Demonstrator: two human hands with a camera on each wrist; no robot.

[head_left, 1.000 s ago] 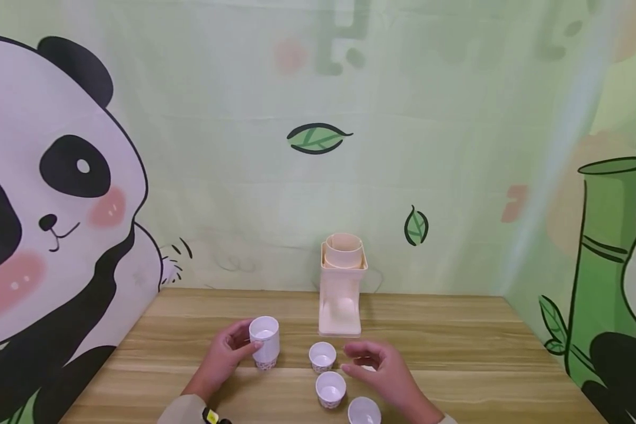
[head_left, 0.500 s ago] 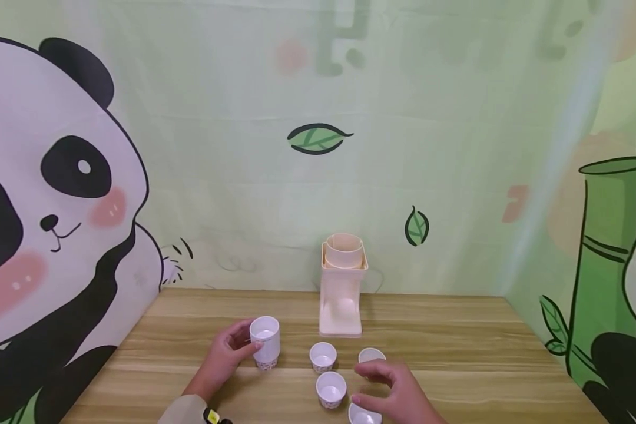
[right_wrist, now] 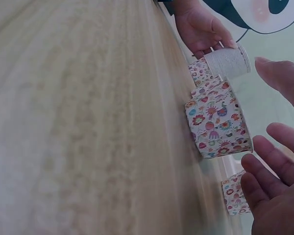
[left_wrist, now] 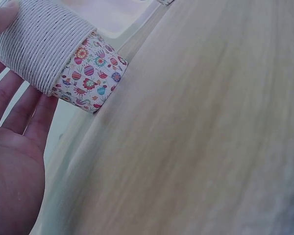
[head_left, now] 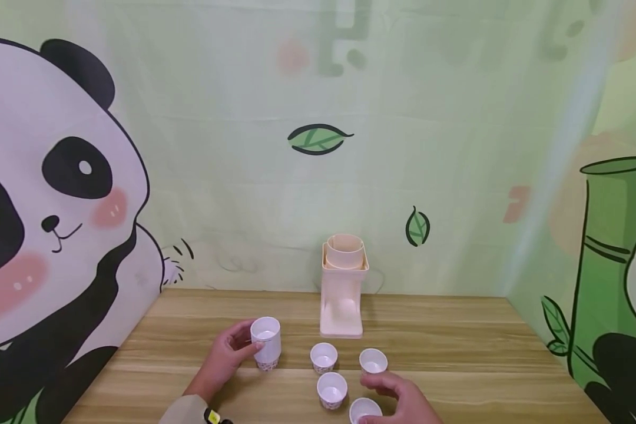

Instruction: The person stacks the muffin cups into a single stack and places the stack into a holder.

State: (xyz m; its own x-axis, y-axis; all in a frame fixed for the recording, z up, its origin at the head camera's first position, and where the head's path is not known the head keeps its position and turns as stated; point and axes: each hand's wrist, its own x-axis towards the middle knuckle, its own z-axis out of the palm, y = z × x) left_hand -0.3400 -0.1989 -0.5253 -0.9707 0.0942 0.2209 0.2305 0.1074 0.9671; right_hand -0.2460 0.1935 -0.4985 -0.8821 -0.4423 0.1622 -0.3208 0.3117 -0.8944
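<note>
My left hand (head_left: 228, 356) holds a stack of nested paper cups (head_left: 267, 347), thumb in front and fingers behind. In the left wrist view the stack (left_wrist: 49, 46) shows close-packed white rims above a flowered lowest cup. My right hand (head_left: 403, 400) is beside the nearest single paper cup (head_left: 364, 407), its thumb overlapping that cup in the head view. In the right wrist view the right hand's fingers (right_wrist: 272, 161) are spread and relaxed close to the rim of a flowered cup (right_wrist: 220, 125), gripping nothing. Other upright cups are the back-left one (head_left: 324, 357), middle one (head_left: 331, 390) and right one (head_left: 373, 360).
A pale pink stand (head_left: 341, 300) with a round holder on top is at the back of the wooden table (head_left: 445, 330). Behind it hangs a green cloth backdrop (head_left: 233, 176) printed with pandas, leaves and bamboo.
My right hand has moved from beside the back cups toward the nearest cup at the front, uncovering the right cup. The left hand and its stack stay in place.
</note>
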